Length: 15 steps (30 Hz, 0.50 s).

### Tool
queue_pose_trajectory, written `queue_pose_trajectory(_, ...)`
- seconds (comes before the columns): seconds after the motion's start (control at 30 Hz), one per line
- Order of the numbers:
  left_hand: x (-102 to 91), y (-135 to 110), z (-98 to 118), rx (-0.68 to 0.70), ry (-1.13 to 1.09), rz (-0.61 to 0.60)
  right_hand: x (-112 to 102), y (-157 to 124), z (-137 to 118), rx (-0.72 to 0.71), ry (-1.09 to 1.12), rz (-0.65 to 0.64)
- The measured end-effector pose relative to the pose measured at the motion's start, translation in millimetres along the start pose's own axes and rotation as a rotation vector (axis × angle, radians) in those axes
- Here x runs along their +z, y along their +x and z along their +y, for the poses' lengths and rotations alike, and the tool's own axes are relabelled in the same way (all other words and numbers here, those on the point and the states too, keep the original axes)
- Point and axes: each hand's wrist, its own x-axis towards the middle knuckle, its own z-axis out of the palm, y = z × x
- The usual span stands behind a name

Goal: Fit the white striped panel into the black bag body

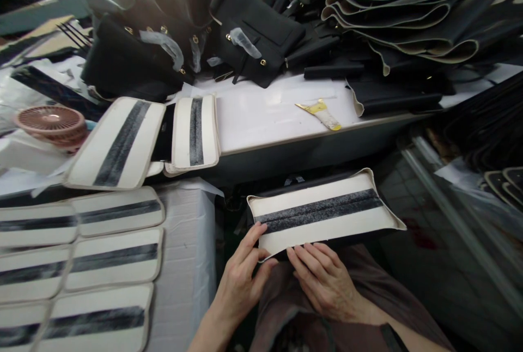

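A black bag stands bottom up over my lap, its cream base (327,213) facing me with a dark, speckled strip running along its length. My left hand (243,273) pinches the near left corner of that base, fingertips on the top face and thumb below the edge. Along the near edge lies my right hand (327,278), its fingers bent together over the rim, the thumb hidden underneath. The base's corners stick up in small points. Most of the bag's black body is hidden below the base.
Cream panels with dark strips (116,262) lie in rows on the left table; more panels (196,131) are stacked beyond. A yellow-handled tool (322,115) rests on the white tabletop. Behind are black bags (257,30) and folded black sheets (408,19). A pink fan (51,123) stands left.
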Motion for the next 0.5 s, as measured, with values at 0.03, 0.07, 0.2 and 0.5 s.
queue_pose_trajectory(0.03,1.7,-0.3,0.1,-0.007,0.005,0.008,-0.2,1.1,-0.6,0.005,0.003,0.003)
queue_pose_trajectory(0.07,3.8,-0.6,1.0,-0.019,0.013,0.026,-0.5,2.5,-1.1,0.008,0.002,0.005)
queue_pose_trajectory(0.2,15.7,-2.2,9.3,-0.102,0.038,0.195,-2.9,10.1,-3.2,0.023,-0.023,0.032)
queue_pose_trajectory(0.5,41.8,-2.1,8.2,-0.408,-0.196,0.44,-11.2,22.4,-1.7,0.022,-0.141,0.118)
